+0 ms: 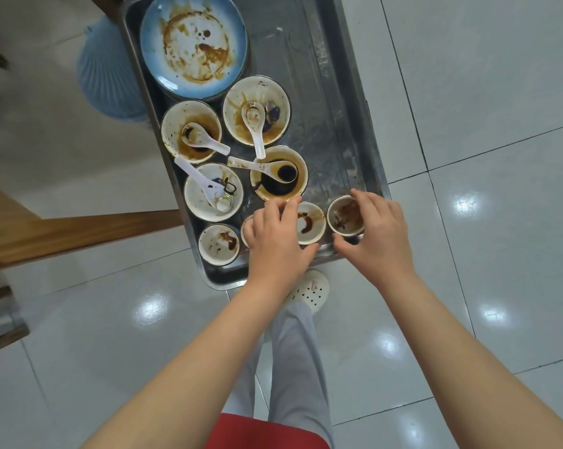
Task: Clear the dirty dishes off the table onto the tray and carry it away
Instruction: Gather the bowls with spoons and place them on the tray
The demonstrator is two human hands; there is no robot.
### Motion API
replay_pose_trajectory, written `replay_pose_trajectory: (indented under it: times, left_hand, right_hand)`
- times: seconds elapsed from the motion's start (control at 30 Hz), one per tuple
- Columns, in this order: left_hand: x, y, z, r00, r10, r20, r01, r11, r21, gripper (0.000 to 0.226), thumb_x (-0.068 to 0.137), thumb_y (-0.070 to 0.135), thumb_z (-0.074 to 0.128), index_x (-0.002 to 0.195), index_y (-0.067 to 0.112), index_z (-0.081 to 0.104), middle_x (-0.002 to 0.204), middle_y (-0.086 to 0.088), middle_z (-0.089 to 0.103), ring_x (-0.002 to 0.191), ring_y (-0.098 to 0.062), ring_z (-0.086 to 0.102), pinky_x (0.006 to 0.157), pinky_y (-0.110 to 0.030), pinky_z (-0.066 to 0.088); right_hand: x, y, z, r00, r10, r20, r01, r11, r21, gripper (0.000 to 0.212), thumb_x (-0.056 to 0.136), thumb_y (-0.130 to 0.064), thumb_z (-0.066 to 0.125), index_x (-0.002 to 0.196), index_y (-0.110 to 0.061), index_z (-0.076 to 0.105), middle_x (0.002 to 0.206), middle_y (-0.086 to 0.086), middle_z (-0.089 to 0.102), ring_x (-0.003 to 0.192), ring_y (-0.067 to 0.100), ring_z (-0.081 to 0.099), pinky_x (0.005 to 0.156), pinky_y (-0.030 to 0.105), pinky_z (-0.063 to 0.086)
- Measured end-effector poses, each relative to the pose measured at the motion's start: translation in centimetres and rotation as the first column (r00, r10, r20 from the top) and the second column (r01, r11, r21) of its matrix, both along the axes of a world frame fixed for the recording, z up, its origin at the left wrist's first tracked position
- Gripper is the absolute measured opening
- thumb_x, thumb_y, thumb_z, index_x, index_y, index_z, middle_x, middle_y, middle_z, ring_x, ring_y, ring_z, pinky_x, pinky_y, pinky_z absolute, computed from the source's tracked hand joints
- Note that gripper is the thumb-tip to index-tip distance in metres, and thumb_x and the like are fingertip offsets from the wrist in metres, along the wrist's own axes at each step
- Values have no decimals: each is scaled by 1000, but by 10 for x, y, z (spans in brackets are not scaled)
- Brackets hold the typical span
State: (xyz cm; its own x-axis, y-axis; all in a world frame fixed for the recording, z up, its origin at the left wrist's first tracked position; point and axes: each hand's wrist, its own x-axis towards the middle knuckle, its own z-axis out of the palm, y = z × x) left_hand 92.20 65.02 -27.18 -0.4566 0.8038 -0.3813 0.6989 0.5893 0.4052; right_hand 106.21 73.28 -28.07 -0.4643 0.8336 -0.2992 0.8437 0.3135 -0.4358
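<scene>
On steel tray (pixel 322 92), round cups (pixel 345 215), perhaps ceramic

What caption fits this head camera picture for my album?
Right hand grips a stained cup at a metal tray of dirty bowls, left hand beside it.

a long stainless steel tray (pixel 338 92) carries the dirty dishes, crowded along its left side. at the far end lies a blue-rimmed plate (pixel 194 43) smeared with brown sauce. nearer stand four stained white bowls (pixel 238 102), a white soup spoon (pixel 258 137) resting in each. along the near edge sits a row of small sauce-stained cups (pixel 218 244); the rightmost cup (pixel 345 216) sits near the tray's corner, and another is mostly hidden.
</scene>
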Motion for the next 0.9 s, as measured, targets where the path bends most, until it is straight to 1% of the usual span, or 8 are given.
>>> replay_pose_trajectory:
  times: [0.2,0.37,0.47,0.6,0.67,0.73,0.83,0.9]
  left_hand:
    - [3,-2,-4,999,-26,-37,26,1000,-16,77,75,38,77,141,22,41,132,-6,40,122,-26,39,108,-43,24]
    - [5,-3,-7,991,-48,-126,48,999,-11,78,66,39,83,132,17,49,122,-9,51,112,-30,49,101,-47,34]
    - [5,-3,-6,986,-77,-145,75,997,-22,79,68,42,81,134,16,47,127,-10,50,115,-30,47,103,-47,32]
    - [3,-4,3,998,-50,-48,49,998,-26,76,79,49,70,140,17,40,138,-8,42,128,-28,35,109,-44,23]
    - [1,-5,14,999,-29,23,29,1000,-6,68,85,49,62,141,18,39,142,-6,39,132,-26,31,111,-43,22]
    - [-3,-3,29,995,-15,101,13,1000,16,60,92,46,54,143,19,38,146,-3,36,135,-22,28,112,-42,23]
    - [-13,0,58,968,54,244,-67,997,43,53,96,42,49,144,21,40,149,1,37,138,-18,28,115,-40,25]
    - [-23,6,89,927,120,355,-155,985,71,48,98,37,48,142,19,43,146,1,43,136,-16,34,114,-39,28]
  right_hand:
    - [-1,-3,0,1000,-17,-16,16,1000,-25,76,73,-25,78,140,-11,45,134,5,54,123,24,41,100,36,40]
    - [0,-5,-1,1000,-24,-6,24,999,-47,76,73,-26,78,140,-13,44,135,3,53,124,22,40,101,35,40]
    - [1,-7,-1,999,-37,1,37,997,-69,80,74,-28,77,144,-13,40,138,3,51,126,23,39,103,35,38]
    - [1,-11,6,998,-54,-11,52,992,-117,82,81,-36,72,149,-16,31,151,2,38,138,21,31,111,34,30]
    - [0,-12,17,996,-77,-33,72,988,-139,77,86,-35,68,150,-17,29,155,1,33,141,19,27,114,34,26]
    - [-2,-11,34,990,-113,-79,100,983,-153,70,90,-32,63,150,-18,30,154,1,35,141,18,29,114,35,28]
    - [-8,-7,68,951,-246,-186,200,951,-235,60,95,-29,56,149,-19,33,151,0,40,138,15,34,113,32,31]
    - [-17,-3,104,881,-388,-271,289,894,-342,55,98,-31,51,149,-23,33,151,-4,39,138,10,35,113,31,31]
